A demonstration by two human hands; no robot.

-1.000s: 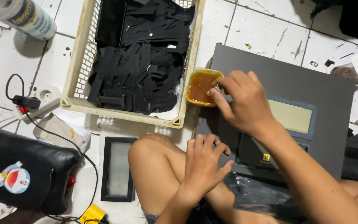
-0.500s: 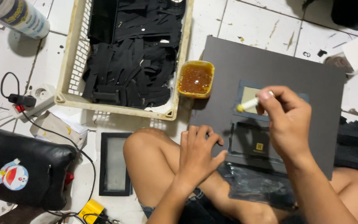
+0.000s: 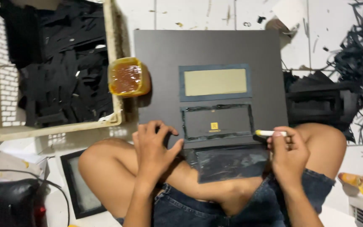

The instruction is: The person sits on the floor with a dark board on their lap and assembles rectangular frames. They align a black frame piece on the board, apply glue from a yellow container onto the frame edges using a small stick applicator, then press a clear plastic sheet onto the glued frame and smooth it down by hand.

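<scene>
Bare hands (image 3: pixel 154 147) and forearms without sleeves, bare knees, and dark blue denim shorts (image 3: pixel 190 208).

Left hand (image 3: pixel 154 145) lies palm-down, fingers spread and slightly curled, forearm running up from the lower frame across the bent left knee. Right hand (image 3: pixel 288 153) curled in a pinch grip, thumb and fingers closed, wrist over right thigh.

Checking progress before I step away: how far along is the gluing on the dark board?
Done: one dark frame lies flat on the dark board. In hand: the second frame has a glossy edge; the left hand presses the board, and the right hand holds a white stick. Left: black pieces fill the basket.
</scene>
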